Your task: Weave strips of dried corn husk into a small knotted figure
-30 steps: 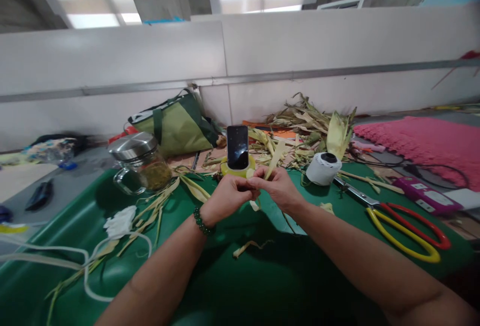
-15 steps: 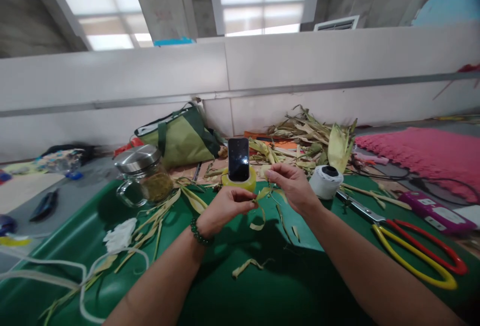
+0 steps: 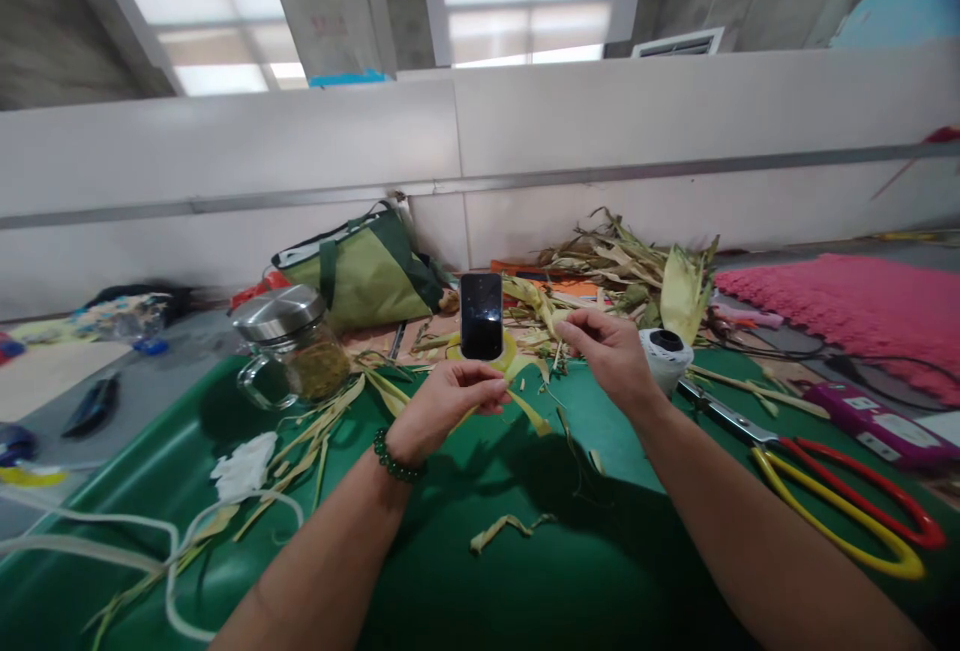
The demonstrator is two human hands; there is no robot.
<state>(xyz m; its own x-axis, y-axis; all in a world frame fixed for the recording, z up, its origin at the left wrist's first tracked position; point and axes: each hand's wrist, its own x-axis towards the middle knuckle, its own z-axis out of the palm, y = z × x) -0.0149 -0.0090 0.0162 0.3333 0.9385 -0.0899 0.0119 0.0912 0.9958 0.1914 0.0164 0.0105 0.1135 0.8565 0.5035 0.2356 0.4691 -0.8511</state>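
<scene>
My left hand (image 3: 450, 403), wearing a dark green bead bracelet (image 3: 397, 456), pinches a pale yellow-green corn husk strip (image 3: 531, 415), whose free end hangs to the right. Further right and slightly higher, my right hand (image 3: 606, 351) is closed, thumb against fingers, on what looks like a small pale piece of corn husk; the fingers hide most of it. A gap separates the two hands. Beyond them a phone (image 3: 481, 314) stands upright in a roll of yellow tape (image 3: 510, 351). Beside my right wrist is a white spool of thread (image 3: 664, 363).
Large scissors (image 3: 825, 491) with red and yellow handles lie right on the green sheet (image 3: 450, 571). To the left are a lidded glass mug (image 3: 289, 351), crumpled tissue (image 3: 244, 466) and white cord (image 3: 171, 571). Piled dry husks (image 3: 615, 256) and a green bag (image 3: 375, 276) sit behind.
My right hand has moved right and slightly up, away from my left hand. The strip in my left hand, which curled downward, now extends out to the right.
</scene>
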